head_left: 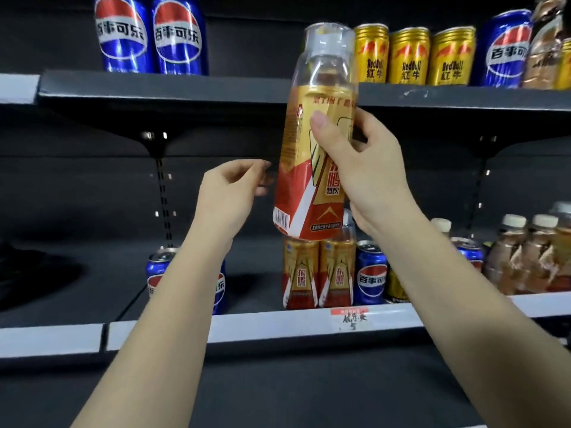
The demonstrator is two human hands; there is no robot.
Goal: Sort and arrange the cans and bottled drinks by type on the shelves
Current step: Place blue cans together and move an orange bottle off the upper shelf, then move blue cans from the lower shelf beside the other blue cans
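The right hand [367,168] has its fingers [321,125] curled round the upright, clear-capped gold-and-red plastic bottle [315,156], held above two matching bottles [318,273] on the lower shelf [278,325]. The left hand [228,193], loosely curled and empty, hovers just beside the bottle.

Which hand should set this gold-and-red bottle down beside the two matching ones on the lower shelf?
Right. The right hand already grips the gold-and-red bottle, held almost directly above the two matching bottles. The left hand holds nothing.
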